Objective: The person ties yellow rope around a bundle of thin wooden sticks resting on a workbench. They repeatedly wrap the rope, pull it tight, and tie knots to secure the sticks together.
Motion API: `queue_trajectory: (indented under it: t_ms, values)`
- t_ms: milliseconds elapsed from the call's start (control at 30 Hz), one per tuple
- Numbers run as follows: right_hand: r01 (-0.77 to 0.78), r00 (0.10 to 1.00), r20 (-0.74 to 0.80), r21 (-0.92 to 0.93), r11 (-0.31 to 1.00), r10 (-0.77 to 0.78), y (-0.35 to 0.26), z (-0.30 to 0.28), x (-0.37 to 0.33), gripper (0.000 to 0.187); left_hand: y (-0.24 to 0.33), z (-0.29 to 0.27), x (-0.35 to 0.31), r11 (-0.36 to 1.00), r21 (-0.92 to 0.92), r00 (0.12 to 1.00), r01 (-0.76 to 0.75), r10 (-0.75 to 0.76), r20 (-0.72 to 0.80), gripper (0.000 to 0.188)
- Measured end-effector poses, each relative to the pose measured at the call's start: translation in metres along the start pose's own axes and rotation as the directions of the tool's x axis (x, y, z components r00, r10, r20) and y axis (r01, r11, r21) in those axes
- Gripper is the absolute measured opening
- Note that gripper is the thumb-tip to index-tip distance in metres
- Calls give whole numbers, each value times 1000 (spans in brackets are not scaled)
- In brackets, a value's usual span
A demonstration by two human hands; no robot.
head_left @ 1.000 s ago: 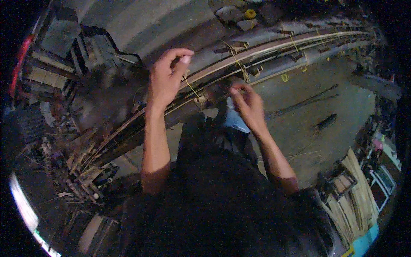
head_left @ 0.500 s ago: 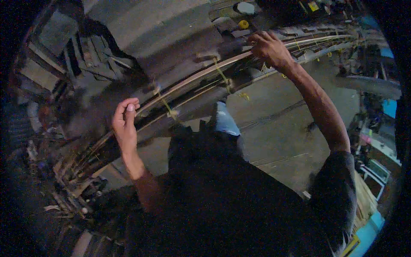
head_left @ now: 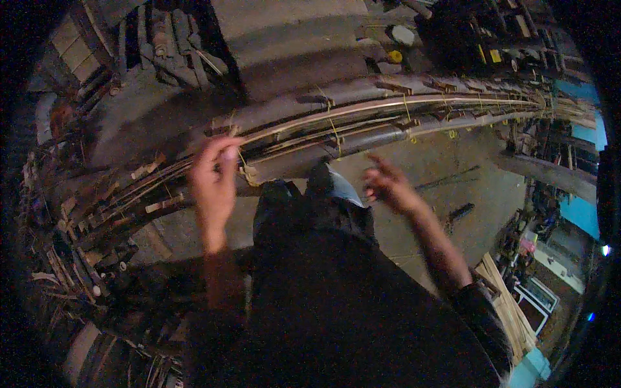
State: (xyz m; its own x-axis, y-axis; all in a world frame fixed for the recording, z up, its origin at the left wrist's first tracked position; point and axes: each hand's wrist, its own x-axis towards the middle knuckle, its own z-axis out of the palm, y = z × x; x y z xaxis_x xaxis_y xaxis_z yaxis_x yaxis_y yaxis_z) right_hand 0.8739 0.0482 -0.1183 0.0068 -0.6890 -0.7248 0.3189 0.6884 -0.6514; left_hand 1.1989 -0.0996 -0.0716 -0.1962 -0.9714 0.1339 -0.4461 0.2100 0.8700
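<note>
A long bundle of thin pale strips (head_left: 304, 121), bamboo- or wood-like, runs in a bent line from lower left to far right between two dark rails. My left hand (head_left: 217, 174) is curled, thumb and forefinger pinched where a pale strip meets the fingertips. Yellow ties (head_left: 336, 132) cross the bundle at intervals, hanging between small wooden pegs (head_left: 312, 99). Nearer my body, my right hand (head_left: 391, 187) is off the bundle, slightly blurred, its forefinger stretched out and the others loosely bent. Nothing shows in it.
Concrete floor (head_left: 446, 168) spreads below the near rail (head_left: 375, 137), with a dark rod-like object (head_left: 461, 211) on it. Pale planks (head_left: 508, 307) lie at the right. Timber pieces (head_left: 162, 45) are piled at the far left; a yellow round item (head_left: 394, 57) sits beyond the far rail.
My right hand has left the bundle and come down toward my body, its fingers loosening. My left hand has shifted slightly right and up along the strips. The view has turned somewhat.
</note>
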Motion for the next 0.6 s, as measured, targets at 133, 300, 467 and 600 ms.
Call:
queue_trajectory:
  t_ms: [133,300,467,600]
  values:
    - [193,981,91,-351,916,-172,19,25,49,30,12,85,33,989,80,974,-124,106,198,20]
    - [375,817,474,-869,-322,-329,-192,98,-18,15,-16,149,33,870,336,921,-360,275,275,25]
    - [920,294,857,-374,-119,-423,-225,150,75,31,-27,162,36,942,296,981,-160,120,150,25]
    - [458,725,372,-889,2,-580,-148,74,227,31,-18,165,36,927,327,974,-182,124,192,28]
